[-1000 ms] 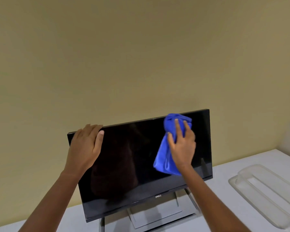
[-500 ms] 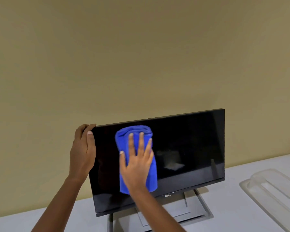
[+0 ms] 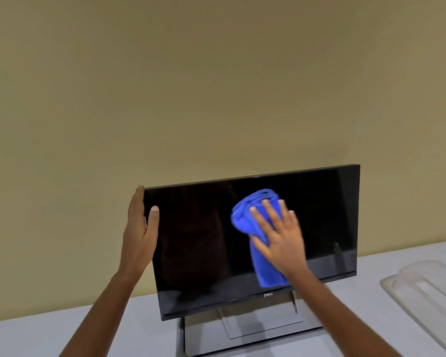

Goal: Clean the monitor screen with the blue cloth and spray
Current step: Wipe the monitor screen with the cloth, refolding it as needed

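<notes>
Monitor (image 3: pixel 204 243), our one screen, stands on a white table (image 3: pixel 36 336) against a tan wall (image 3: pixel 216 86). Our left hand (image 3: pixel 139 233) clasps its left edge; our right hand (image 3: pixel 281 235), fingers spread, presses one blue cloth (image 3: pixel 245 215) flat on its centre, with one clear tray (image 3: pixel 422 292) to its right.

Glossy black screen (image 3: pixel 204 243), fuzzy blue cloth (image 3: pixel 245 215)

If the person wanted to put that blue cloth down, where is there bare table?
The widest bare patch of the white table lies left of the monitor, under the left hand. A narrower strip lies between the monitor stand and the clear plastic tray. The far right is crowded by that tray. The right hand presses the blue cloth to the screen.
</notes>
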The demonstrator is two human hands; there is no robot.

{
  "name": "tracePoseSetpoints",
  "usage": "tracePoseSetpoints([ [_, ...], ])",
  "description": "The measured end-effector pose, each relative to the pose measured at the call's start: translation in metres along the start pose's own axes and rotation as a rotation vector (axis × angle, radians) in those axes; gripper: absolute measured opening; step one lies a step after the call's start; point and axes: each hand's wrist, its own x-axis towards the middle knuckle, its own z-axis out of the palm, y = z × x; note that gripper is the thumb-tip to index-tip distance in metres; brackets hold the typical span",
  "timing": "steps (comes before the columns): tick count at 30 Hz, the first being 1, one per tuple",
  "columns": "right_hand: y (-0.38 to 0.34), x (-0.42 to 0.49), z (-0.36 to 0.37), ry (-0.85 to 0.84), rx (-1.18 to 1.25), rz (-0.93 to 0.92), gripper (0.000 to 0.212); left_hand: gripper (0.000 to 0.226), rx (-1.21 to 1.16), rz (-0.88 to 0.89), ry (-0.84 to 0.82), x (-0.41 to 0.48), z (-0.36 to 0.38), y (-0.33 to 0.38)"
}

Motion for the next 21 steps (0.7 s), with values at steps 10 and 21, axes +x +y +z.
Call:
tracePoseSetpoints([
  [10,0.011,-0.018,0.008,0.172,0.38,0.804,0.063,0.057,-0.317,-0.202,-0.026,-0.049,0.013,-0.029],
  [21,-0.151,-0.077,0.024,-0.209,0.255,0.065,0.07,0.054,-0.257,-0.414,-0.075,-0.117,0.03,-0.06],
])
